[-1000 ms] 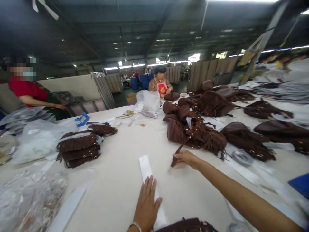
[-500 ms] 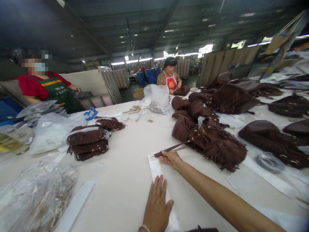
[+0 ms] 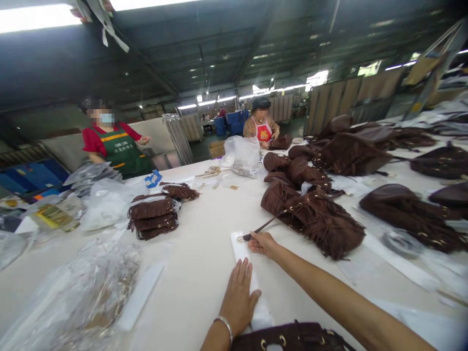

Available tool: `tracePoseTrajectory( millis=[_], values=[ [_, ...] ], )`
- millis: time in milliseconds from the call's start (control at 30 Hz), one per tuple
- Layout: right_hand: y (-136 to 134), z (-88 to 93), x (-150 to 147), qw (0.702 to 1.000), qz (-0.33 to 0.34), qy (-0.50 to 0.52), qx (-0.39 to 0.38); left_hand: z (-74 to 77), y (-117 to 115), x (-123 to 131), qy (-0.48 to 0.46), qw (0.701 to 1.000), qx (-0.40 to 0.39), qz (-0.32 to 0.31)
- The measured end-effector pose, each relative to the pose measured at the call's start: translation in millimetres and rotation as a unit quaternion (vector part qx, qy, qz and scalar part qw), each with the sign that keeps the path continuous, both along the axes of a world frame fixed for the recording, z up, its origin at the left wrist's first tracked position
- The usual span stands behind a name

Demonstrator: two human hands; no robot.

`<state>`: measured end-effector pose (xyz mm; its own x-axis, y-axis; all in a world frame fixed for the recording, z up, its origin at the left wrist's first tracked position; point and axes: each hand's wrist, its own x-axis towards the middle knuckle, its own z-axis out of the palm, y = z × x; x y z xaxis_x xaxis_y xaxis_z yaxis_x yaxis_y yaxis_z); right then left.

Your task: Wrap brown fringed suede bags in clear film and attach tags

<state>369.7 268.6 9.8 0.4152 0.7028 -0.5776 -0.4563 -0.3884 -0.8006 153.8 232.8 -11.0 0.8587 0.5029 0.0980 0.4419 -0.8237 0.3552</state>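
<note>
My left hand point(image 3: 238, 295) lies flat, fingers stretched out, on a long white sheet strip point(image 3: 239, 249) on the table. My right hand point(image 3: 263, 243) pinches a thin dark brown strap point(image 3: 269, 222) near its end. A metal clasp point(image 3: 240, 239) on that end rests over the far part of the white strip. The strap runs back to a brown fringed bag point(image 3: 318, 222) with gold eyelets, lying right of my hands. Close to my body, at the bottom edge, part of another brown bag point(image 3: 298, 336) with eyelets shows.
More brown bags point(image 3: 354, 151) are heaped at the right. Stacked fringed pieces point(image 3: 152, 214) stand left of centre, and crumpled clear plastic bags point(image 3: 91, 282) lie nearer. A roll of tape point(image 3: 402, 243) sits at the right. Two people point(image 3: 119, 146) stand across the table point(image 3: 197, 263).
My view has tilted up and shifted left, so the scene sits lower and further right. The bag at the bottom edge shows more. Both hands keep their places on strip and strap.
</note>
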Motion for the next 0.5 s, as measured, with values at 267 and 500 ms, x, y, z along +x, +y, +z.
tracePoseTrajectory(
  millis=[267,500],
  values=[
    [-18.0,18.1,-2.3,0.998,0.032,-0.029,-0.046,27.0,-14.9,-41.3,-0.015,0.999,-0.022,0.043],
    [-144.3,57.1,-25.8,0.979,0.117,-0.163,0.022,54.2,-83.5,-118.7,-0.079,0.981,-0.052,0.167]
  ],
)
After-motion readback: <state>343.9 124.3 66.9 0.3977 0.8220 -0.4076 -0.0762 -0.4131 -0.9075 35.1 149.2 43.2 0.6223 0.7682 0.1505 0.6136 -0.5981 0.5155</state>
